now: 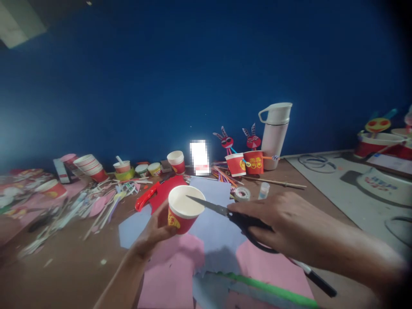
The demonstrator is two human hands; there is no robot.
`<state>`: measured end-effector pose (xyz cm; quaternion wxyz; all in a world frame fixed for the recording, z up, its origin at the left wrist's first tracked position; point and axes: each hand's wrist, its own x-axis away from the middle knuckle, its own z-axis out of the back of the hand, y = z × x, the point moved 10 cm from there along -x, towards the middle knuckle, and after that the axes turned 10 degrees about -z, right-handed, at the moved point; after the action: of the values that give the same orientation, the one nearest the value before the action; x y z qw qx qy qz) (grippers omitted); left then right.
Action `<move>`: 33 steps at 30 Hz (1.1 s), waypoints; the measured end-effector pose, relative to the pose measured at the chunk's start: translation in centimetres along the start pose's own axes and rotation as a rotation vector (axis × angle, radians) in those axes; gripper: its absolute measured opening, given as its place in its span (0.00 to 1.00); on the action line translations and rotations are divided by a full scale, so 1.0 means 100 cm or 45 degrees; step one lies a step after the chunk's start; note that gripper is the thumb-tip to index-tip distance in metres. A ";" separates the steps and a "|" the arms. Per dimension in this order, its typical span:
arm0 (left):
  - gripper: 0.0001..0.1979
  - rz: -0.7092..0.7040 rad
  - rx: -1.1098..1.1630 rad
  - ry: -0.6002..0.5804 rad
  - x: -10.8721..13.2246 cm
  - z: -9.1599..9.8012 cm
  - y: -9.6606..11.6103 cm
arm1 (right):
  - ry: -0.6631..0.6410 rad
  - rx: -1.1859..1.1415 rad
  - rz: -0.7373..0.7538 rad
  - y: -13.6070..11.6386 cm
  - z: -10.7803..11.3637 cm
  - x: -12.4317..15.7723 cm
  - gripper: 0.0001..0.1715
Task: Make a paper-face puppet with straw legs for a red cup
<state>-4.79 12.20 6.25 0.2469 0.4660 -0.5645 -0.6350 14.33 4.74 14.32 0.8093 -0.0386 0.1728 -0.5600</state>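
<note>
My left hand (155, 229) is wrapped round a red paper cup (183, 221) with a white inside and a yellow print, its mouth tilted towards me. In my right hand (273, 221) are black-handled scissors (215, 207). Their blades look closed together and point left, across the cup's rim and over its opening. From this view I cannot tell whether the blades touch the cup. Beneath both hands lie sheets of light blue paper (214, 234) and pink paper (170, 274).
Behind the cup stand a red stapler-like tool (147, 196), a tape roll (242, 194), two decorated cups (254, 162) and a tall white flask (276, 135). Stacked paper cups (91, 167) and scattered sticks are at left. A black marker (318, 281) lies at lower right.
</note>
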 end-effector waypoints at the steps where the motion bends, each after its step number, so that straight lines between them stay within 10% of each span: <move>1: 0.35 -0.002 -0.010 0.034 0.000 0.002 -0.001 | 0.008 -0.006 -0.022 0.003 -0.001 -0.002 0.18; 13: 0.32 0.067 -0.308 -0.042 0.012 -0.012 -0.024 | 0.069 -0.025 -0.031 -0.004 -0.010 -0.010 0.20; 22: 0.30 0.022 -0.450 0.151 0.007 0.006 -0.013 | -0.393 -0.603 -0.314 0.009 -0.035 -0.006 0.17; 33: 0.29 -0.023 -0.717 0.033 0.004 -0.008 -0.010 | -0.462 -0.568 -0.313 0.020 -0.051 -0.010 0.24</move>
<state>-4.01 11.75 5.22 0.3681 0.3920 -0.3586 -0.7630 14.11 7.08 9.28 0.7248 -0.3353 0.1382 -0.5858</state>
